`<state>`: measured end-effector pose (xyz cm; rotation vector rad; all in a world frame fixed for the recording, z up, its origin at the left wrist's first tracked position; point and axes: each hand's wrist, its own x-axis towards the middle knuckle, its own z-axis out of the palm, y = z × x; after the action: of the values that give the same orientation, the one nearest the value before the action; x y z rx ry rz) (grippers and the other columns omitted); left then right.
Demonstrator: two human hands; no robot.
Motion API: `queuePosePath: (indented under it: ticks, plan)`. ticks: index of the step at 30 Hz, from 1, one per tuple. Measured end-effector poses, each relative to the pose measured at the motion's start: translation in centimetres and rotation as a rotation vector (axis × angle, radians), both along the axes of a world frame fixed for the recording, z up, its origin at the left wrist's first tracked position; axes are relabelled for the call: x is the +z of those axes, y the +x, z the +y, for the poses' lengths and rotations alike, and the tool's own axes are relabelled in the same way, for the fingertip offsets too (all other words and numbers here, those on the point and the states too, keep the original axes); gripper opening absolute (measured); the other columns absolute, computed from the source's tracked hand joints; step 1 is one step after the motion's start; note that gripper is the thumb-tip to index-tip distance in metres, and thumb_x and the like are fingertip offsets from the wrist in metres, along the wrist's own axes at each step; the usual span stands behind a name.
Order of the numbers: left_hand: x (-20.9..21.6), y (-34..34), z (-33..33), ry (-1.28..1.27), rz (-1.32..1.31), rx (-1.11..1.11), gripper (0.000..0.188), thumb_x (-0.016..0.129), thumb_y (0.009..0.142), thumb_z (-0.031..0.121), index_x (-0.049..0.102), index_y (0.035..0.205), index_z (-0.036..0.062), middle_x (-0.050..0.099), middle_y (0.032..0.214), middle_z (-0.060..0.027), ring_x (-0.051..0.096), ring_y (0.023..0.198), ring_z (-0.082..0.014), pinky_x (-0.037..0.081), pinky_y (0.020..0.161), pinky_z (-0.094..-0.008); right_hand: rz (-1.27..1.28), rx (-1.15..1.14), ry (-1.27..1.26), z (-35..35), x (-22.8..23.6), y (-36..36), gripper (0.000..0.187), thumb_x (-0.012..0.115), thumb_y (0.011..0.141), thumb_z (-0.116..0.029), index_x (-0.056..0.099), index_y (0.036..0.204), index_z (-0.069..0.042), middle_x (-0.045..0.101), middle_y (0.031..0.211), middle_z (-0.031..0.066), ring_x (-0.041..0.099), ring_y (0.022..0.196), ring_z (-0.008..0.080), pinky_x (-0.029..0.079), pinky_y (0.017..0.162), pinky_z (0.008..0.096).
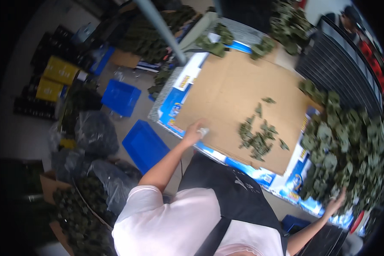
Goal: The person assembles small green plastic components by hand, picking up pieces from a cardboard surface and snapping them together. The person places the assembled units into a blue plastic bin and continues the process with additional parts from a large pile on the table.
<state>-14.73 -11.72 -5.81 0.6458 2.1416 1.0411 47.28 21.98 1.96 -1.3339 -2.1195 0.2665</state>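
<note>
My left hand (194,133) rests on the near left edge of a brown cardboard sheet (230,85) that covers the table, its fingers closed on a small pale object (203,131). A small heap of loose green artificial leaves (258,137) lies on the cardboard to the right of that hand. My right hand (335,203) reaches out to the far right with fingers spread, touching the lower edge of a big pile of green leafy pieces (350,149). I wear a pink shirt and a black apron (230,192).
Two blue crates (120,97) (145,146) stand on the floor left of the table, with yellow boxes (59,70), dark plastic bags (96,132) and a carton of leaves (72,213). A grey pole (160,27) crosses above. A black slatted rack (337,64) and another person (350,17) are at the top right.
</note>
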Motion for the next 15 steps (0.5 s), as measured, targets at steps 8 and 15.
queuePosePath:
  ticks: [8, 15]
  plan:
    - [-1.6, -10.0, -13.2, 0.182, 0.137, 0.183, 0.049, 0.063, 0.078, 0.014, 0.047, 0.124, 0.0084, 0.055, 0.111, -0.0159, 0.054, 0.103, -0.0257, 0.042, 0.087, -0.0325, -0.131, 0.857, -0.776, -23.5, -2.1, -46.8, 0.047, 0.057, 0.073, 0.001, 0.051, 0.119, -0.005, 0.052, 0.118, 0.0172, 0.048, 0.113, 0.0320, 0.037, 0.095, 0.0359]
    - [-2.1, -25.6, -28.0, 0.112, -0.042, 0.522, 0.041, 0.057, 0.078, 0.000, 0.053, 0.118, 0.0096, 0.059, 0.103, -0.0117, 0.055, 0.090, -0.0165, 0.044, 0.073, -0.0267, -0.168, 1.197, -0.910, -33.8, -1.3, -71.5, 0.040, 0.057, 0.081, -0.013, 0.050, 0.120, -0.008, 0.054, 0.116, 0.0187, 0.052, 0.107, 0.0332, 0.041, 0.090, 0.0366]
